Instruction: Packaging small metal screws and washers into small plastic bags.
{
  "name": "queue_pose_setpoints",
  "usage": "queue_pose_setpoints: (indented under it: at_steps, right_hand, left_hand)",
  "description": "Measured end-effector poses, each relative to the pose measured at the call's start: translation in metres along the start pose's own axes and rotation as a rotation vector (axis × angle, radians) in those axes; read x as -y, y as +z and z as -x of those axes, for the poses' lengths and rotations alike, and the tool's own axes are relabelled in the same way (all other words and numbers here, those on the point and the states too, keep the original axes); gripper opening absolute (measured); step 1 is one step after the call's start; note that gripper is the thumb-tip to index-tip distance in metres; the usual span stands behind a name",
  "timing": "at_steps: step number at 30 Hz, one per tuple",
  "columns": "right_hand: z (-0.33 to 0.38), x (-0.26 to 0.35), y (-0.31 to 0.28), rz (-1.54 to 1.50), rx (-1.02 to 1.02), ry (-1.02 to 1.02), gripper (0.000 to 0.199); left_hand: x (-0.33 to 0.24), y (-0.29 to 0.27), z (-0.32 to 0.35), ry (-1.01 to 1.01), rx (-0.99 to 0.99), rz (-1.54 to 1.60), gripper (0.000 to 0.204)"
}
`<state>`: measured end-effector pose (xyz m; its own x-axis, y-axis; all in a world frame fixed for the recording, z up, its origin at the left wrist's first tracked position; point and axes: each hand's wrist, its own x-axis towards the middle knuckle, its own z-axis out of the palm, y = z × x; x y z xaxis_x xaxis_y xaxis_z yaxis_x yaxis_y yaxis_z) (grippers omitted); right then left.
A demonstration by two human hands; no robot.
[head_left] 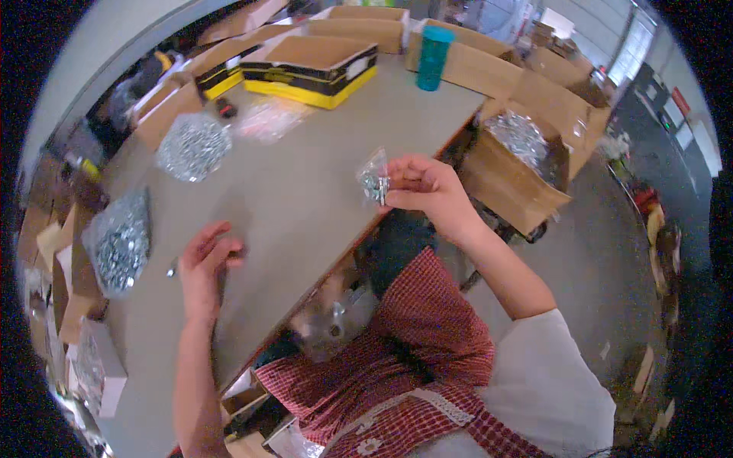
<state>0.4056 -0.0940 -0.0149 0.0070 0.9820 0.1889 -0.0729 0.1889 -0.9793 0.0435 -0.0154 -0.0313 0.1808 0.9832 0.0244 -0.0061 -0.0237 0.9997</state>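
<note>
Over the table's near edge, my right hand pinches a small clear plastic bag with several shiny metal fasteners inside; their exact kind is too small to tell. My left hand hovers low over the grey tabletop, its fingers loosely curled and apart, with nothing visible in them. Just left of that hand lies a small metal piece. Farther left rests a large clear bag of metal parts. Another clear bag of silvery parts lies beyond it.
Black and yellow cardboard boxes line the table's far side, near a pile of flat clear bags. A teal tumbler stands at the far right. Beside the table, an open carton holds many filled bags.
</note>
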Motion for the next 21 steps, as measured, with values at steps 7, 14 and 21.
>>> queue_pose_setpoints:
  at_steps: [7,14,21]
  right_hand:
    - [0.009,0.015,-0.097,0.114,-0.41,-0.158,0.031]
    - [0.007,0.002,-0.273,1.389,-1.013,-0.282,0.043]
    - [-0.127,-0.028,-0.056,0.955,-0.085,-0.616,0.027]
  left_hand:
    - [0.004,-0.005,0.007,0.071,-0.05,-0.105,0.043]
    - [-0.013,0.011,0.008,0.021,-0.067,-0.132,0.026]
    - [-0.009,0.004,0.006,0.045,0.0,-0.207,0.021]
